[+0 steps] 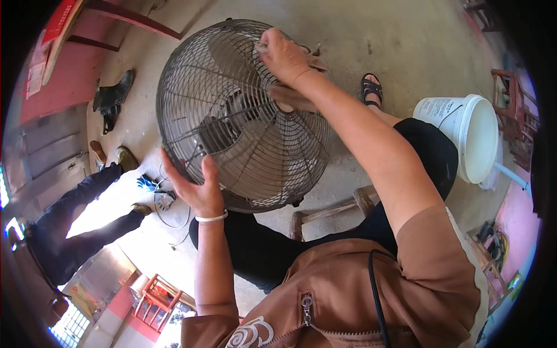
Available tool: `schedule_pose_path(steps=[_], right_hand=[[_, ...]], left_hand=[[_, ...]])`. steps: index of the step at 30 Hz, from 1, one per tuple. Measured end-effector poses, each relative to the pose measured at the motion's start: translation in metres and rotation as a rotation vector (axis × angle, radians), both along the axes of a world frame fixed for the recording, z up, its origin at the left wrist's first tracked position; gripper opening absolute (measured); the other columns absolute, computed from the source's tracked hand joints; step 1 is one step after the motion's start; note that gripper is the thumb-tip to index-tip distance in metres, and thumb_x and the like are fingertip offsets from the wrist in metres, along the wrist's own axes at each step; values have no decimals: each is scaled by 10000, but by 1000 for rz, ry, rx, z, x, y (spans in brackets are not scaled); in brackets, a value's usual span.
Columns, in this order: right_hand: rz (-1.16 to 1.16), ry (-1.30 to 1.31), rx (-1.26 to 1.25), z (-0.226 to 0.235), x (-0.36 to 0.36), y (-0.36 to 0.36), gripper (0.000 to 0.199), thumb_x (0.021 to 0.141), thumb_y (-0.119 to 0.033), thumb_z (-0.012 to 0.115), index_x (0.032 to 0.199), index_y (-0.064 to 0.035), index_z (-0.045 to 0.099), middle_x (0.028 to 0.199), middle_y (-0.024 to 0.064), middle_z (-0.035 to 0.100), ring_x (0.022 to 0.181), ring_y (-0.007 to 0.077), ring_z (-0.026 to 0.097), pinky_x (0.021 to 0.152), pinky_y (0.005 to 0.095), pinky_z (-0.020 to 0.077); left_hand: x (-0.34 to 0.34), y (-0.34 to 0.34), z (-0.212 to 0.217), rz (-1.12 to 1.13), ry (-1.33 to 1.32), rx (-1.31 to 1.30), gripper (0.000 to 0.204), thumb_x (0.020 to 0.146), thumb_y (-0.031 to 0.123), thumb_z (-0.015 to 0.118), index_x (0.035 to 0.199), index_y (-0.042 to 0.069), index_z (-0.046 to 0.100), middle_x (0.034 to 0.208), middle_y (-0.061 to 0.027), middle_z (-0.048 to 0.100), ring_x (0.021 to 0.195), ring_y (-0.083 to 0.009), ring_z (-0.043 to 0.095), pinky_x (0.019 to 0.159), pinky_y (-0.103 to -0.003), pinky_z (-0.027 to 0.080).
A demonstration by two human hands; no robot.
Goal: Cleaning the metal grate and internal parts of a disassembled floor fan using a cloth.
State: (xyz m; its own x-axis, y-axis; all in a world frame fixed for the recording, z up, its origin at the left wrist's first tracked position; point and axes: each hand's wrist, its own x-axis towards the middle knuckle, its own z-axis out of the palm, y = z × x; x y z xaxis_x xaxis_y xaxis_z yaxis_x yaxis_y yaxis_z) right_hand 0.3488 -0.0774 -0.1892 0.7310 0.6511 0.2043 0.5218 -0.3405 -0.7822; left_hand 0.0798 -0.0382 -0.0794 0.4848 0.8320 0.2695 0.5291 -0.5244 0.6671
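A large round fan [243,116] with a dark wire guard stands tilted in front of my knees, its blades and motor visible through the wires. My left hand [197,188] holds the guard's lower left rim, thumb on one side and fingers on the other. At the upper right of the guard, my right hand [284,55] is closed on a grey-brown rag [296,98] pressed to the wires. Part of the rag shows past the fingertips, and another part hangs below the hand near the guard's centre.
A white bucket [480,139] lies on its side, right of my knee. A low wooden stool [331,211] shows between my legs. Another person's legs [87,203] are at the left, near a cable [165,223] on the floor. Dark boots [113,95] lie by the wall.
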Motion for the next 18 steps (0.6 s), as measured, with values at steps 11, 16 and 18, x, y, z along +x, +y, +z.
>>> schedule_pose_path(steps=[11,16,18], right_hand=[[18,-48,99,21,-12,5,222,908,-282,585,1002,-110,481,912,98,657,810,290,667,657,407,507],[309,58,326,52,-88,-11,229,857,-236,646,982,-115,497,883,62,604,846,277,659,710,415,505],[265,14,338,44,-77,-8,230,864,-255,637,977,-111,498,885,80,606,844,286,655,691,425,506]], left_hand=[[2,4,-5,13,-12,-28,775,840,283,693,1446,-23,319,1423,-235,417,1324,-317,387,1121,-402,251],[-11,8,-9,34,-5,-16,774,837,283,699,1444,-19,326,1405,-236,436,1309,-324,406,1116,-405,262],[-13,8,-8,42,34,45,776,838,292,701,1443,-18,327,1411,-240,429,1319,-332,397,1117,-406,261]])
